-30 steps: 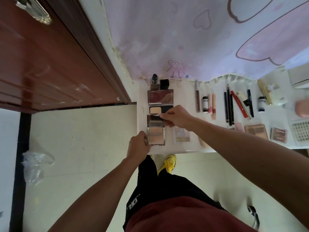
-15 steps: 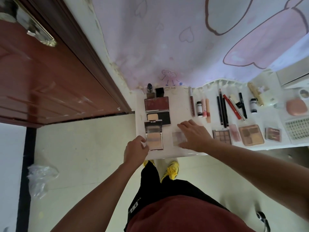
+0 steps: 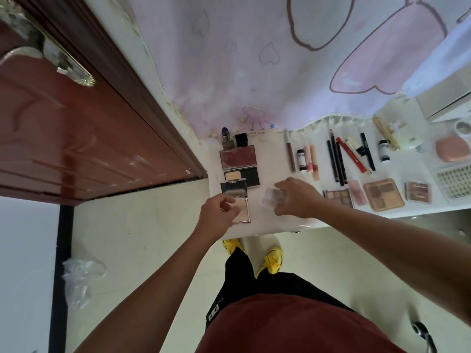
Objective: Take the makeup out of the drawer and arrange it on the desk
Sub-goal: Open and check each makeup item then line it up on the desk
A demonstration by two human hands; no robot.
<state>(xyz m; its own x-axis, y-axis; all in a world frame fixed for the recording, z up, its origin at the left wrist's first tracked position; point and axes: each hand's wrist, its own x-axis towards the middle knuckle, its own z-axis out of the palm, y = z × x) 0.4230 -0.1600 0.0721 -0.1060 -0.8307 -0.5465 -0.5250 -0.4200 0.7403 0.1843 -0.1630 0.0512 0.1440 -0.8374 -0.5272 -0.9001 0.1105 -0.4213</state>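
Makeup is on the white desk [image 3: 270, 159]: two open mirrored compacts, the rectangular black-based compact [image 3: 239, 161] beyond your left fingers [image 3: 227, 200], the square silver compact [image 3: 242, 212] under them. Your left hand [image 3: 218, 216] curls; grip unclear. Your right hand [image 3: 297, 197] pinches a blurred clear plastic case [image 3: 270, 200].

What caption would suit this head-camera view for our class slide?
Right hand holds a clear case, left hand at an open compact, on a makeup-lined desk.
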